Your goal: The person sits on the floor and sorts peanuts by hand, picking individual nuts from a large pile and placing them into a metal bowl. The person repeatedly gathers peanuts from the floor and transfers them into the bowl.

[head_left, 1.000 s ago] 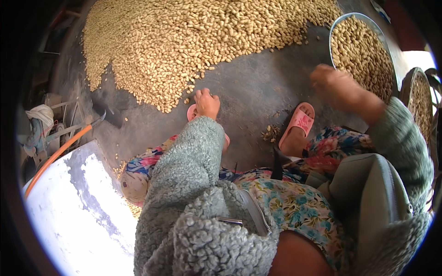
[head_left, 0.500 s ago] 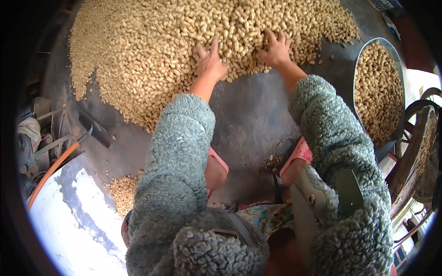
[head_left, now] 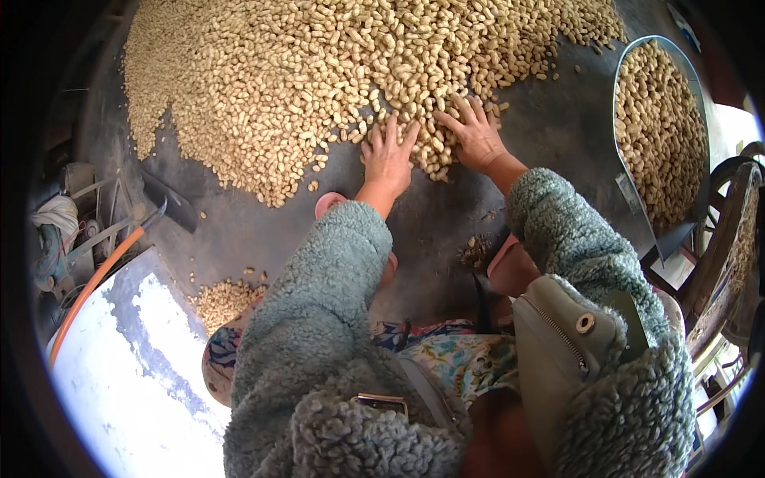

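Observation:
A broad heap of unshelled peanuts [head_left: 279, 88] spreads over the dark floor in front of me. At its near edge, my left hand [head_left: 388, 162] lies palm down with fingers spread, the tips touching peanuts. To its right, my right hand [head_left: 478, 143] also has its fingers apart and rests against the same peanuts. A small tongue of peanuts [head_left: 433, 155] sits between the two hands. Neither hand has closed around anything. The palms face down, so their undersides are hidden.
A metal-rimmed scoop-shaped container [head_left: 624, 187] full of peanuts stands at the right. A small peanut pile [head_left: 223, 303] lies at lower left, near an orange-handled tool [head_left: 100, 279] with a dark blade. Pink slippers [head_left: 502, 253] are on my feet. A wooden wheel-like frame [head_left: 721, 255] stands far right.
Both hands have come nearer to me, dragging some peanuts along from the heap's edge into a tongue on the floor. The fingers remain spread.

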A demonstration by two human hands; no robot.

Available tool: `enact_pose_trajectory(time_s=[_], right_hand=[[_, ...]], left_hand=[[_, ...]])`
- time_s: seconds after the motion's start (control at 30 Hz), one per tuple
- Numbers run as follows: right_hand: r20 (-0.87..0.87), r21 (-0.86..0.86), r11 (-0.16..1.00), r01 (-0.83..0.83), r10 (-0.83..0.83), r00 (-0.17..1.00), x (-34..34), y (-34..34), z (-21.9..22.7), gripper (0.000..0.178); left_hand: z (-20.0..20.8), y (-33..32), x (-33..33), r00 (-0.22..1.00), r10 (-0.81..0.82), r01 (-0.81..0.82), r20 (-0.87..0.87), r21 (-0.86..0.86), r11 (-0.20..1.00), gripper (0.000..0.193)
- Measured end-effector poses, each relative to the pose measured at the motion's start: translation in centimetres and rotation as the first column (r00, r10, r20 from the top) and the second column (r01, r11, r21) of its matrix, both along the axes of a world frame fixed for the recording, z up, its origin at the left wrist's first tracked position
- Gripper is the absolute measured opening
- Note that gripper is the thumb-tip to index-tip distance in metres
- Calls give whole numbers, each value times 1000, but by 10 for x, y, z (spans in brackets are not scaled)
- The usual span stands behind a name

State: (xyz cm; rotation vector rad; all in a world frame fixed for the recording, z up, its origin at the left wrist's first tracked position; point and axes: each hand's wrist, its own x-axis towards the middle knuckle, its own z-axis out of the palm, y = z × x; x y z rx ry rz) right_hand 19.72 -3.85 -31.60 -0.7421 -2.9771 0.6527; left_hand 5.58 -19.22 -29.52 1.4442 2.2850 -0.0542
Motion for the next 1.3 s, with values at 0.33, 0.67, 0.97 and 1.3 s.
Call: enact_pose_trajectory(time_s=[0.33, 0.67, 0.97, 1.3], right_hand=[[213, 56, 959, -278, 261, 942, 4, -55, 20, 59], [269, 104, 975, 194, -216, 939, 53, -39, 13, 69], [271, 25, 993, -116, 105, 957, 62, -63, 16, 72], [406, 25, 992, 120, -120, 906, 48, -20, 28, 68]], left_hand=[[8, -57, 47, 989, 70, -51, 132, -141, 989, 86], [-9, -8, -1, 991, 129, -124, -36, 123, 985, 71], [7, 49, -35, 992, -113, 99, -60, -198, 975, 70], [6, -2, 13, 994, -45, 35, -104, -98, 995, 72]])
